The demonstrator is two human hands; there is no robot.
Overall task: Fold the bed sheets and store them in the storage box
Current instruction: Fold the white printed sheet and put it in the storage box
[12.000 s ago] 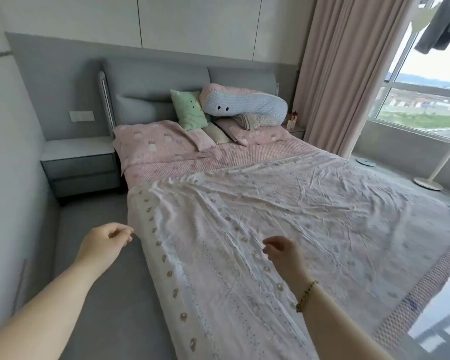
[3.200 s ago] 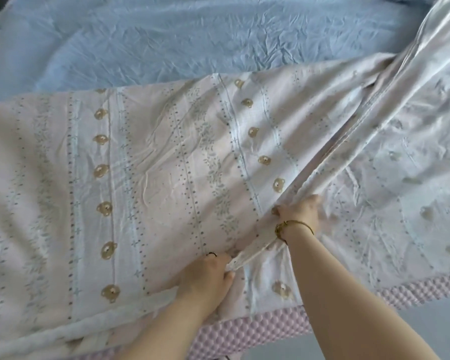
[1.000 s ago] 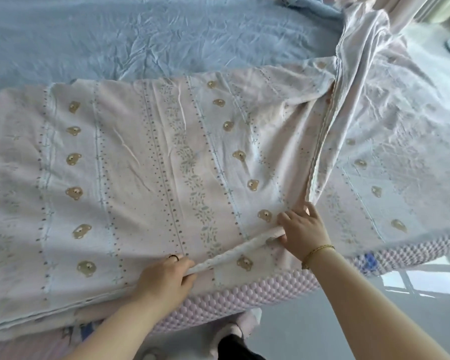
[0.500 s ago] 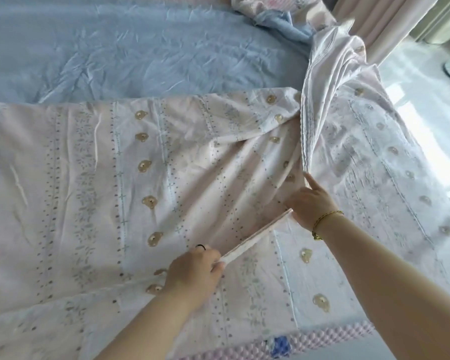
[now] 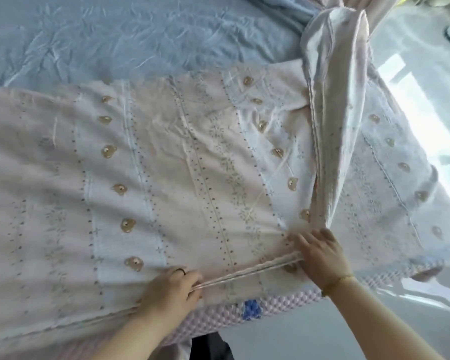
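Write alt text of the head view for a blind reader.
Two bare hands stretch the hem of a pale pink bear-print bed sheet taut near the bed's front edge, the left hand gripping one end and the right hand the other. A raised fold of it runs away from the right hand; a crumpled light blue sheet lies beyond.

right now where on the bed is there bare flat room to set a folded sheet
Free: the blue sheet, between the far edge of the pink sheet and the raised fold; also the flat pink stretch left of the left hand. Crowded: the near edge, where the hem runs taut from it to the right hand.
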